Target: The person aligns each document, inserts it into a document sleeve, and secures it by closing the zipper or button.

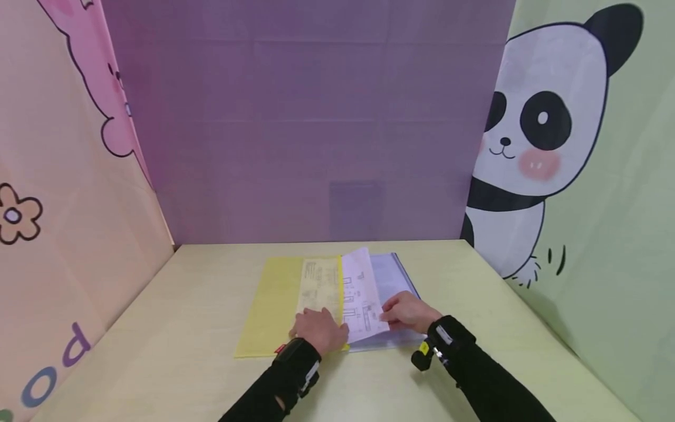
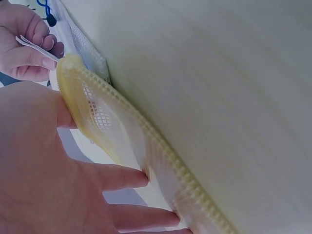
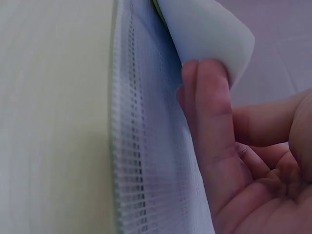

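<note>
A yellow mesh zip pouch point(image 1: 271, 293) lies flat on the table, with printed paper point(image 1: 319, 281) showing through its right part. Out of its right edge sticks a white printed sheet point(image 1: 361, 287), lying over a pale purple mesh pouch point(image 1: 391, 272). My left hand point(image 1: 320, 331) rests on the yellow pouch near its open edge; the left wrist view shows fairly straight fingers point(image 2: 124, 176) touching the pouch by its zip. My right hand point(image 1: 410, 312) pinches the sheet's near right corner between thumb and fingers. In the right wrist view that corner point(image 3: 209, 34) curls upward.
The pouches lie on a pale wooden table point(image 1: 200, 305). A purple backdrop point(image 1: 316, 117) stands behind it, with printed cloth walls on both sides, one showing a panda point(image 1: 554, 70). A blue cord point(image 2: 43, 6) appears beyond the right hand in the left wrist view.
</note>
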Available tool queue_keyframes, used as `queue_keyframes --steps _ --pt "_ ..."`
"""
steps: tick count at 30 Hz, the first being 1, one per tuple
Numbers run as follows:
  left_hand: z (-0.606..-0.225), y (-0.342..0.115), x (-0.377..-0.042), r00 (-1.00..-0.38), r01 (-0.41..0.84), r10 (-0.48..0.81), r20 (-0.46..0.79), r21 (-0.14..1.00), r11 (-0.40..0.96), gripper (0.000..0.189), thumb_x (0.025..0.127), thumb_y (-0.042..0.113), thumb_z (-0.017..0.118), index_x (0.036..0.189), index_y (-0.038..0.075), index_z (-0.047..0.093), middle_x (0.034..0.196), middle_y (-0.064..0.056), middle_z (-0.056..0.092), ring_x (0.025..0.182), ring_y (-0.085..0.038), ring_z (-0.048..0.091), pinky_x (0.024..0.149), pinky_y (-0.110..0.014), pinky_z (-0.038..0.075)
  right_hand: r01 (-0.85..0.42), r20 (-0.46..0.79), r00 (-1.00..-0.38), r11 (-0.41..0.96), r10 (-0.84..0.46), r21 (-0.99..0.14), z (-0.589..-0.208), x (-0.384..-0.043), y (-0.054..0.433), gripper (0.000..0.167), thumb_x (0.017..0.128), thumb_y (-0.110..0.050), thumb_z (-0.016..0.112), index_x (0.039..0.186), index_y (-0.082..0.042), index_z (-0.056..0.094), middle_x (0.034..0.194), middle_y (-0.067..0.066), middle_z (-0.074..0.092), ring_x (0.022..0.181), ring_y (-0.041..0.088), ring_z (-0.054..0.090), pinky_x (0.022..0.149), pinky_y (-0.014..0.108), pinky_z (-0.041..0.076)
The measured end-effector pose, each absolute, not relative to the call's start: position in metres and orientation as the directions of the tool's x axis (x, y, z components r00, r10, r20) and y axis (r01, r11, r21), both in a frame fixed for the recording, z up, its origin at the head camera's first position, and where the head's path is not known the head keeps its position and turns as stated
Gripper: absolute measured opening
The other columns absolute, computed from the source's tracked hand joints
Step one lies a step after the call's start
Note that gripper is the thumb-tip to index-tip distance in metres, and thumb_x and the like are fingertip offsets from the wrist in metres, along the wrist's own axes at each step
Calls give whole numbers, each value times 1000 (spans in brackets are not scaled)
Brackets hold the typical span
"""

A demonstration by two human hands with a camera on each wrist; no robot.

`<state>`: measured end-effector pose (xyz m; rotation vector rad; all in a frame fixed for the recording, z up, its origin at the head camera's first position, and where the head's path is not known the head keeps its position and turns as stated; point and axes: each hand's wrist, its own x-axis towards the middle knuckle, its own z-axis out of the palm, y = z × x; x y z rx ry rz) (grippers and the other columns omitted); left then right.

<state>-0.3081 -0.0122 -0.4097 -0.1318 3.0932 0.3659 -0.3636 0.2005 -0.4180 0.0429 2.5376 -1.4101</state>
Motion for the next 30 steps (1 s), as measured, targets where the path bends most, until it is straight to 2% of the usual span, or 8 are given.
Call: queue_keyframes --steps 9,16,26,30 --pt "-407 -9 -309 -997 -74 -68 -31 240 968 63 90 57 63 115 -1 67 103 -29 58 103 -45 56 81 -67 53 142 -220 -972 543 -80 -827 -417 -366 196 24 89 -3 76 109 7 67 101 15 64 82 26 64 70 33 58" --pt "-408 -8 -309 -997 -73 -68 -27 244 967 62 90 57 63 113 0 68 100 -28 58 102 -45 56 79 -66 54 130 -213 -972 517 -104 -846 -419 -366 188 20 90 -1 74 107 7 68 99 15 65 80 24 65 70 34 59" --pt "-409 -9 -310 -996 -86 -80 -34 237 968 62 91 56 62 117 0 68 101 -29 56 100 -44 57 77 -65 54 220 -274 -954 336 -124 -916 -425 -368 191 23 89 0 72 108 10 64 93 15 73 79 22 71 72 36 61" --pt "-409 -9 -312 -996 -85 -76 -47 234 968 61 91 56 61 113 -1 69 99 -28 56 99 -44 57 77 -65 54 230 -281 -953 325 -117 -917 -425 -367 191 26 90 1 72 112 11 62 97 16 71 78 22 70 71 34 61"
